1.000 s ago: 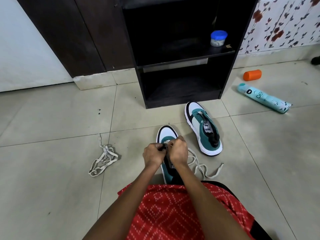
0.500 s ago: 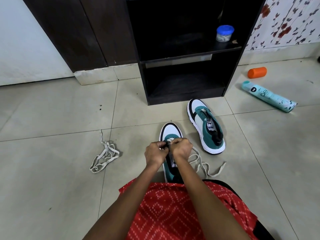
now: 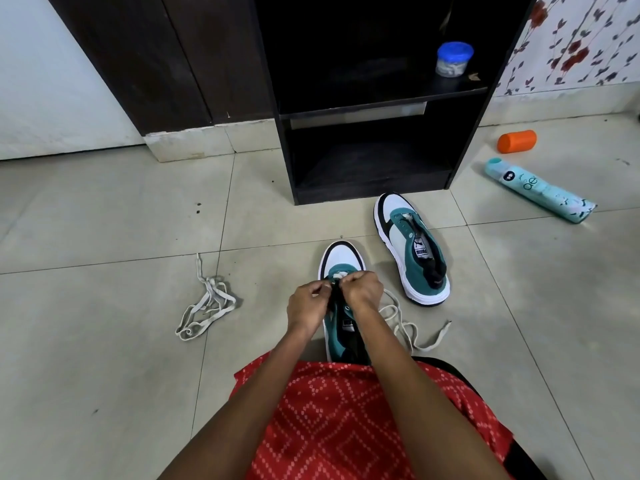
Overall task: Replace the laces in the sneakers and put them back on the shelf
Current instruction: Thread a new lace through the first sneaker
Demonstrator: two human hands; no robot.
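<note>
A loose lace (image 3: pixel 207 308) is lying in a heap on the floor (image 3: pixel 104 375), well to the left of the hands. The left hand (image 3: pixel 308 306) is curling tight and pinching the dark top of the near shoe (image 3: pixel 341 258). This shoe is sitting on the floor in front of the person's red cloth (image 3: pixel 346 420), with its white toe pointing at the shelf (image 3: pixel 374 109). The right hand (image 3: pixel 362 292) is touching the left one, and it is curling too, pinching the lace (image 3: pixel 412 327) at the shoe's front holes. The rest of that lace is trailing in loops on the floor to the right. The far shoe (image 3: pixel 412 251) is standing just beside those loops, with no lace in it, and its toe is close to the shelf's bottom front edge. A jar (image 3: pixel 453 60) with a blue lid is sitting near the right edge of the shelf's upper board. An orange tube (image 3: pixel 516 141) and a spray can (image 3: pixel 540 190) are lying on the floor near its far right edge by the wall.
</note>
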